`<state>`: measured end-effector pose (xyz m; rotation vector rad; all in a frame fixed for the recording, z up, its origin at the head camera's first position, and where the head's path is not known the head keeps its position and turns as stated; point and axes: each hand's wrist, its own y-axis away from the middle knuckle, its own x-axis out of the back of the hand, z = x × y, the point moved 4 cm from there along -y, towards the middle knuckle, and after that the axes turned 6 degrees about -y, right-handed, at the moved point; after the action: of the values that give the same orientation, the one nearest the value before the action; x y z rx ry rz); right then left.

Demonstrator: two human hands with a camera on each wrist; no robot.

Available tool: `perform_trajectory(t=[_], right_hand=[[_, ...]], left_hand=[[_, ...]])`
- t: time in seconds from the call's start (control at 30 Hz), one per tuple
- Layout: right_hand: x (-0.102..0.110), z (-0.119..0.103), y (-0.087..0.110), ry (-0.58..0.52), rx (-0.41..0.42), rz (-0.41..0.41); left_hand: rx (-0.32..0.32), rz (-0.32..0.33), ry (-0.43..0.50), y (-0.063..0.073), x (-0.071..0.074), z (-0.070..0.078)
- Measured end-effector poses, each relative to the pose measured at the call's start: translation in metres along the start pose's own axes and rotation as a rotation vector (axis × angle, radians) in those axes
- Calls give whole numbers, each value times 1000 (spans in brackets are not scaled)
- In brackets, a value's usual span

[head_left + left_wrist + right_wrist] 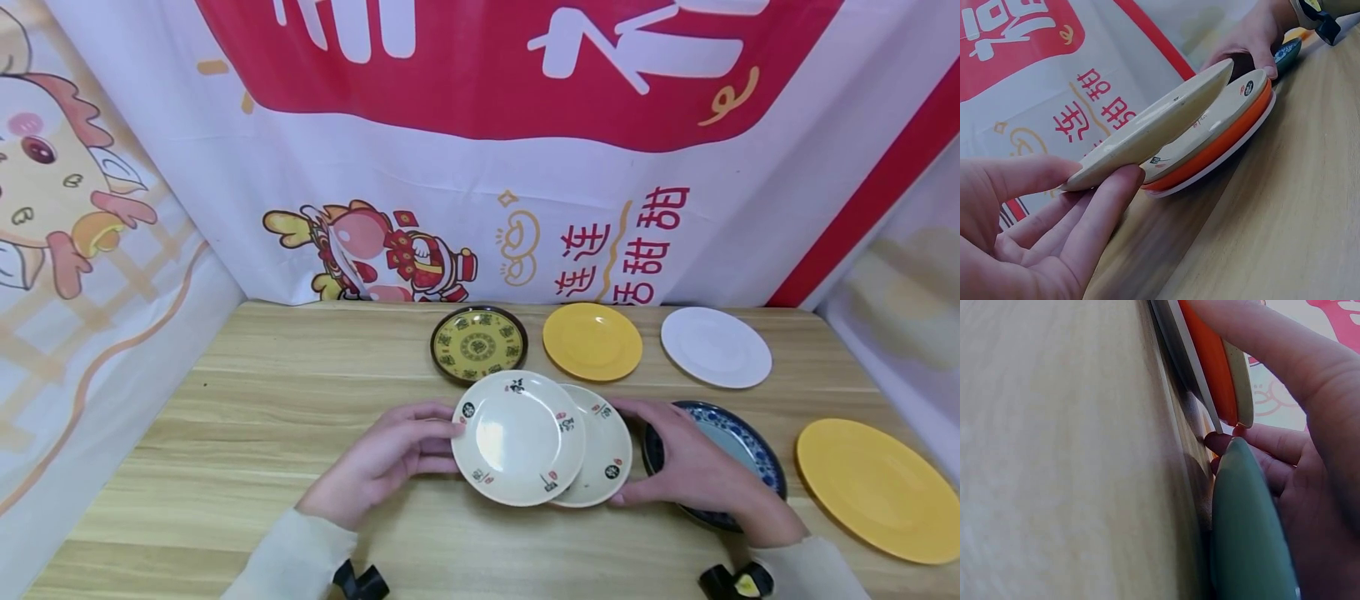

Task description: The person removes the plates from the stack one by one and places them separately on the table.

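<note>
My left hand [397,454] pinches the left edge of a cream plate [517,437] with small black and red characters round its rim. In the left wrist view that plate is tilted, raised over a stack, its far side close to the stack's top. On top of the stack lies a matching cream plate [603,446], with an orange plate [1232,132] and a white plate [1235,150] under it. My right hand [697,462] grips the stack's right edge, thumb at the near side and fingers at the far side. Its palm is over a blue-patterned dish [757,450], partly hiding it.
Along the back of the wooden table [247,408] stand a dark-rimmed olive plate [480,346], a yellow plate [592,342] and a white plate [716,347]. A larger yellow plate [881,492] lies at the right. Printed cloth [450,167] hangs behind and at both sides.
</note>
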<state>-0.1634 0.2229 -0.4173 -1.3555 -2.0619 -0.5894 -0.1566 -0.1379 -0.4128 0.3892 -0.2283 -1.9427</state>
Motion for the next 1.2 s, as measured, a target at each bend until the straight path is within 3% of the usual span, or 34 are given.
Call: perform_trajectory(t=[0.47, 0.93, 1.2], right_hand=[[0, 0, 0, -5, -4, -3], [1, 1, 0, 2, -13, -8], [0, 2, -1, 0, -13, -8]], left_hand=[[-10, 7, -26, 17, 24, -3], [-9, 22, -47, 35, 64, -13], [10, 40, -31, 42, 73, -15]])
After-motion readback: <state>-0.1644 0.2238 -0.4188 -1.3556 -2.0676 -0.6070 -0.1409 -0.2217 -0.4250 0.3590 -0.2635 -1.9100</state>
